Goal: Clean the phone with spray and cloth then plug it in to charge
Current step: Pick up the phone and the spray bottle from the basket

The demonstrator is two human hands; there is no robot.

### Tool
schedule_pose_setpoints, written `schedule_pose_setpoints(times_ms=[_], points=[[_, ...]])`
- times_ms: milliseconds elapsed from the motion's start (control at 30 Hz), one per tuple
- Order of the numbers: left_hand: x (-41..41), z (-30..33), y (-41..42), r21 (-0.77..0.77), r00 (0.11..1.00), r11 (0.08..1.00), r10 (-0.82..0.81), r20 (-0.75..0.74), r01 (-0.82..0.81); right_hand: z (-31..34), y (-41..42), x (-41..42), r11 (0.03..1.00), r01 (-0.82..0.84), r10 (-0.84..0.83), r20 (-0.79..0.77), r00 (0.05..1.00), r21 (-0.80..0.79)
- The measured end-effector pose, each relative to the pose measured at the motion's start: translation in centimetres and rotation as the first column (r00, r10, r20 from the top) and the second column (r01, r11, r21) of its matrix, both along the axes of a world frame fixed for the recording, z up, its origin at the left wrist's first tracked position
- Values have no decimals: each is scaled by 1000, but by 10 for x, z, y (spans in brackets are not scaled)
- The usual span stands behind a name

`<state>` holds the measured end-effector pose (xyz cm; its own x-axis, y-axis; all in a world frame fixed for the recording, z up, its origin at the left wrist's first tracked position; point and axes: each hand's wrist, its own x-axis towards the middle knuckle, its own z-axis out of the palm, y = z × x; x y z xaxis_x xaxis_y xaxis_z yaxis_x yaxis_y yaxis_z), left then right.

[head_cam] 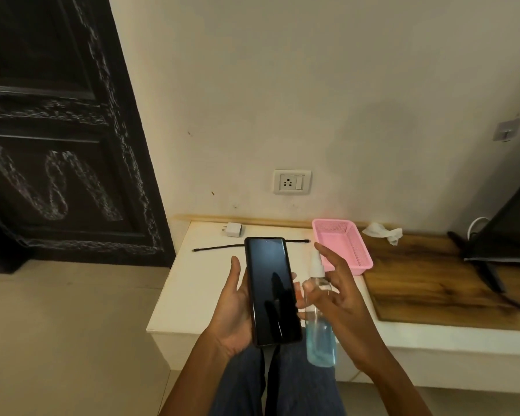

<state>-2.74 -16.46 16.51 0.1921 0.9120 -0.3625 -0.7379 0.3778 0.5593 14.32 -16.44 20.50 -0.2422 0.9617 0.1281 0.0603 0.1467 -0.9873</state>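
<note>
A: What is being held by the left hand (pixel 233 307)?

B: The phone (pixel 271 291) is being cradled in its palm, screen up and dark, with the thumb laid along the left edge and the other fingers curled under the right edge. It is being held in the air above the near edge of the white table (pixel 198 283).

A: And the right hand (pixel 339 298)?

B: The spray bottle (pixel 318 313) is being gripped there, upright, just right of the phone. The fingers are being wrapped loosely around its clear upper part, with the index finger stretched up beside the white nozzle. Blue liquid is being shown in its lower half.

A: Where are the other things being kept?

B: A black cable (pixel 219 248) is being left stretched flat across the far part of the table, partly hidden behind the phone. A white charger plug (pixel 232 230) is lying beyond it, near the wall. A pink basket (pixel 342 244) is sitting to the right, and a crumpled white cloth (pixel 383 232) is lying further right on the wooden top (pixel 427 283). A wall socket (pixel 291 181) is being seen above the table.
</note>
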Motion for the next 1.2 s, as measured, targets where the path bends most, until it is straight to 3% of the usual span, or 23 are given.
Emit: schedule_pose_setpoints(times_ms=[67, 167, 533, 833, 1133, 1200], points=[[4, 1, 2, 1, 1000, 1000, 2, 2, -2, -1, 0, -2, 993, 29, -44, 132, 990, 116], [7, 2, 3, 4, 1000, 1000, 4, 8, -4, -4, -2, -4, 974, 72, -112, 183, 977, 213], [7, 3, 5, 27, 1000, 999, -19, 21, 18, -16, -7, -9, 893, 199, -241, 56, 969, 404], [5, 0, 5, 8, 999, 1000, -30, 33, 30, -20, -6, -12, 770, 184, -339, 148, 929, 611], [6, -1, 6, 9, 997, 999, -45, 64, 45, -19, -5, -11, 805, 246, -382, 156, 911, 539], [7, -2, 6, 6, 995, 999, -47, 87, 46, -15, -1, -9, 825, 231, -392, 229, 891, 516]])
